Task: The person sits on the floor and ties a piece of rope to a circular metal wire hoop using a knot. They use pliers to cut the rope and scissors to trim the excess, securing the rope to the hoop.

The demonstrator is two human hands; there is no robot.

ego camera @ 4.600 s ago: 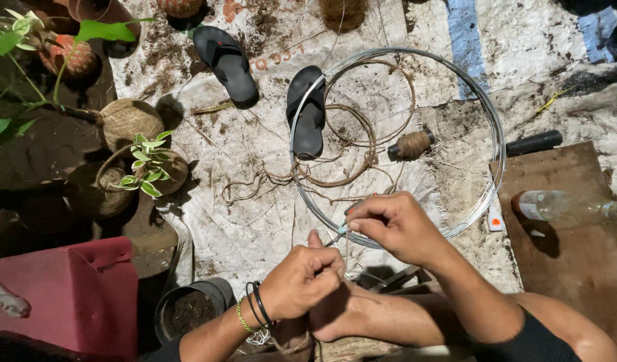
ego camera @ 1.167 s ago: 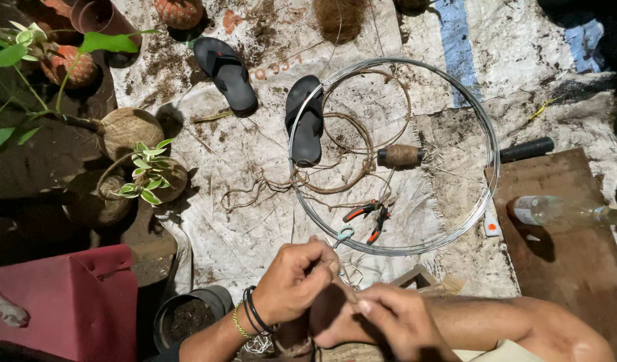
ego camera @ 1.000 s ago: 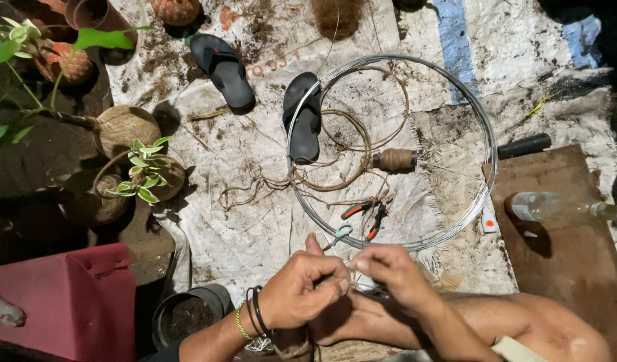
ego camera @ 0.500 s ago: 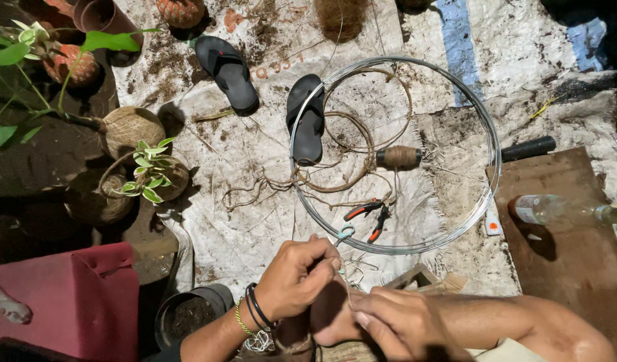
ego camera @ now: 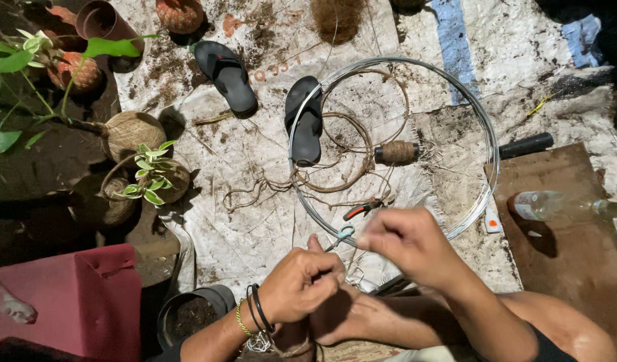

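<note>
My left hand (ego camera: pixel 302 285) is clenched, fingers curled tight on something thin I can't make out; my right hand (ego camera: pixel 405 245) is pinched shut just beside it, blurred, and between the two sits a small teal loop (ego camera: pixel 345 233), apparently at the end of what they're gripping. Can't tell for sure if it's wire.

Largest first, from the grip: dirty white tarp (ego camera: pixel 255 174) spreads under and beyond both hands. Big coil of grey wire (ego camera: pixel 486 181) lies beyond the grip, its near edge passing just past my right hand. Brown board (ego camera: pixel 563 255) right of the grip, clear plastic bottle (ego camera: pixel 546 204) lying on it. Red box (ego camera: pixel 67 302) far left. Two black flip-flops beyond: one (ego camera: pixel 305 124) on the coil's left edge, other (ego camera: pixel 228 77) farther left. Potted plant with coir ball (ego camera: pixel 148 177) left and beyond. Twine spool (ego camera: pixel 397 153) inside the coil. Red-handled pliers (ego camera: pixel 362 209) just beyond my right hand.
</note>
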